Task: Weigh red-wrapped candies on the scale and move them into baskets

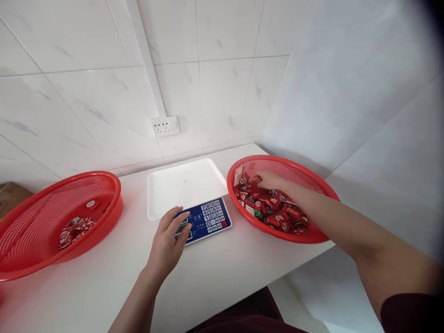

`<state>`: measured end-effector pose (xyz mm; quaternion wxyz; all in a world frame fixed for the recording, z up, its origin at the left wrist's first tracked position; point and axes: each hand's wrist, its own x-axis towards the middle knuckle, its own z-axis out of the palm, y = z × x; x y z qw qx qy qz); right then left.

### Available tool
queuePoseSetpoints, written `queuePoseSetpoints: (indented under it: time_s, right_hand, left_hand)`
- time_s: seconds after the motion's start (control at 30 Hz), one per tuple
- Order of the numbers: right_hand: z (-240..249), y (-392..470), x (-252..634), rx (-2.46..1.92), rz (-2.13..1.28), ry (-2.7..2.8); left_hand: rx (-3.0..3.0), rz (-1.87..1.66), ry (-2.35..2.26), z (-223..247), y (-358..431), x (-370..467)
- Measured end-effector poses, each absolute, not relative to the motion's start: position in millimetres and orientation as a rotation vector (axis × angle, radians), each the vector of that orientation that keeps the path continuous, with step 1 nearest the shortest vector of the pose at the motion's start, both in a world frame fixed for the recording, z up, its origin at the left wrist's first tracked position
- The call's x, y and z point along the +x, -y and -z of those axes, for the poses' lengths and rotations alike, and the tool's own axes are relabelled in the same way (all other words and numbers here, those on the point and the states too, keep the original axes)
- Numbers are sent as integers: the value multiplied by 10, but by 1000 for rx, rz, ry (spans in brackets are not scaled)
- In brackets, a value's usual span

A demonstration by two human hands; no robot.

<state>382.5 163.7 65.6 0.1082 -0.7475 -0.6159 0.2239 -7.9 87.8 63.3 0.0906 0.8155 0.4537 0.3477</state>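
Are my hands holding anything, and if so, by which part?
Your left hand holds nothing, over the scale. Your right hand is among the packets in the right basket; whether it grips one, or where, can't be told.

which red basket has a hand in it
The red mesh basket right of the electronic scale: the right hand is among its many packets. The left basket shows fewer packets, with no hand inside.

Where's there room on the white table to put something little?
Bare table shows in front of the blue keypad, between the left forearm and right basket, and between that forearm and the left basket. The white tray looks bare too. It's crowded in the right basket, where the right hand is among wrapped packets.
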Motion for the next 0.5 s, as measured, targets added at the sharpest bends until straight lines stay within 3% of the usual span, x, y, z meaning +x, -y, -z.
queuePoseSetpoints:
  time_s: [0.3, 0.5]
  right_hand:
    - [-1309, -1400, 3285, -1723, -913, 1653]
    - [-1314, -1528, 2286, -1464, -777, 2018]
  left_hand:
    - [1990, -961, -1093, -717, -812, 123]
    - [2147, -982, -1114, -756, -831, 279]
